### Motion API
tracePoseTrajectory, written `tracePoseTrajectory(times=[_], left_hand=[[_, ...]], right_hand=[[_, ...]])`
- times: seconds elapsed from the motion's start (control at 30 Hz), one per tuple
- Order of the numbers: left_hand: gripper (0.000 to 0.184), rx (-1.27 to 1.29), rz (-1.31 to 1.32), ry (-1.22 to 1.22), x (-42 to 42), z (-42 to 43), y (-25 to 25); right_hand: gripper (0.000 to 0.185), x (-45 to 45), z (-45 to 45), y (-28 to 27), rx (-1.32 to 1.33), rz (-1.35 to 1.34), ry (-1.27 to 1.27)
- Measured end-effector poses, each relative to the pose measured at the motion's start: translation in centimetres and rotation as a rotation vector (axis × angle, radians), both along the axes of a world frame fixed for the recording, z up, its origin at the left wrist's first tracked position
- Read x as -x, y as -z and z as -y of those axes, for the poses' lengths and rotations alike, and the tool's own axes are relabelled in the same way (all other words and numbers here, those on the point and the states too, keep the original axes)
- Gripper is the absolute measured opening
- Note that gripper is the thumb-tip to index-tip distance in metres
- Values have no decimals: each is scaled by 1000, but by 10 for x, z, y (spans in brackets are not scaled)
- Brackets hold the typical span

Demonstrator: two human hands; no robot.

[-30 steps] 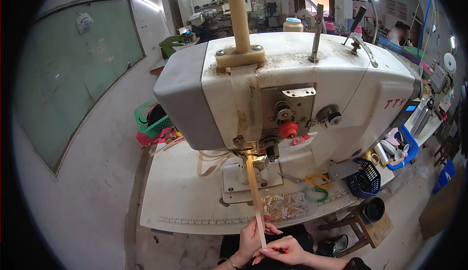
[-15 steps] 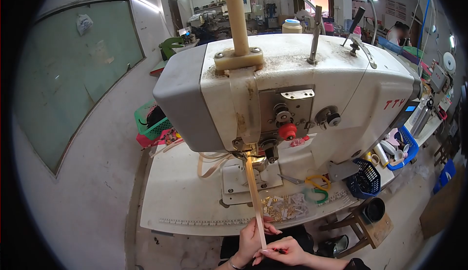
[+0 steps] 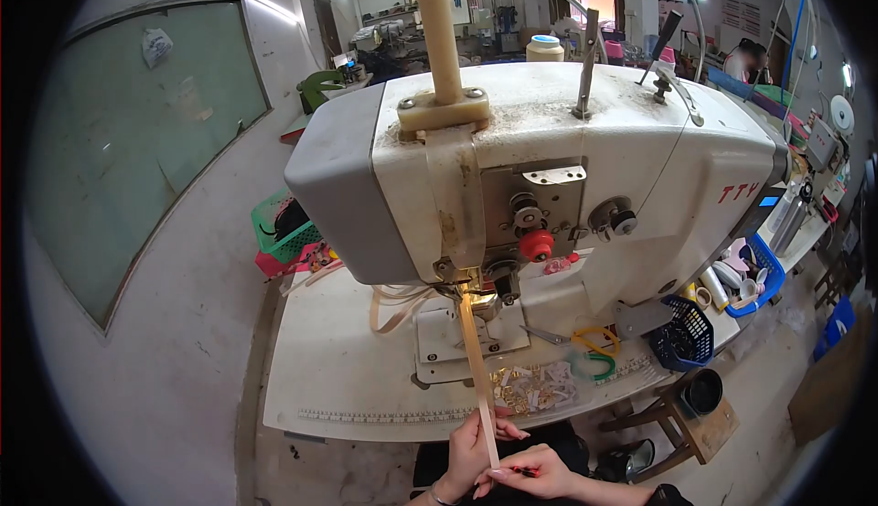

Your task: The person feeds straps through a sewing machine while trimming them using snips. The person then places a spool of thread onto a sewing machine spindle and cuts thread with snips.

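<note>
A light beige strap (image 3: 479,379) runs from under the needle area of a white sewing machine (image 3: 567,140) down to my hands at the table's front edge. My left hand (image 3: 470,451) is curled round the strap, with some fingertips showing to its right. Just beside it, my right hand (image 3: 540,471) pinches the strap's near end. A small red and black object (image 3: 525,470) shows at the right hand's fingers; what it is I cannot make out. More strap (image 3: 393,314) lies looped on the table left of the needle plate.
Scissors (image 3: 594,334) and a bag of small gold and white parts (image 3: 540,387) lie right of the strap. A dark blue basket (image 3: 681,332) stands at the table's right, a stool (image 3: 713,433) below it. A person (image 3: 745,63) sits at the far right back.
The machine appears shifted very slightly left in the view. Both hands keep their hold and place on the strap.
</note>
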State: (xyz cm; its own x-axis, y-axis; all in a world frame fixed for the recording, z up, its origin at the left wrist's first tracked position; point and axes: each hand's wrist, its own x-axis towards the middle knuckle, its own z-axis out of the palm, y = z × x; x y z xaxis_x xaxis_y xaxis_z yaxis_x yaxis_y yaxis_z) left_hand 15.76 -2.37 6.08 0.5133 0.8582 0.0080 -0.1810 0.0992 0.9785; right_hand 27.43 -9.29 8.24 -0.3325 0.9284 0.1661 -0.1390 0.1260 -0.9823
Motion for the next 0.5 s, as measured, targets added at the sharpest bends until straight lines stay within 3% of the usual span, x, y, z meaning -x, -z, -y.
tracePoseTrajectory(times=[0.3, 0.5], left_hand=[[38, 23, 14, -2, -1, 0, -3], [38, -122, -77, -29, 0, 2, 6]], right_hand=[[19, 0, -1, 1, -22, -14, -8], [18, -1, 0, 1, -26, 14, 4]])
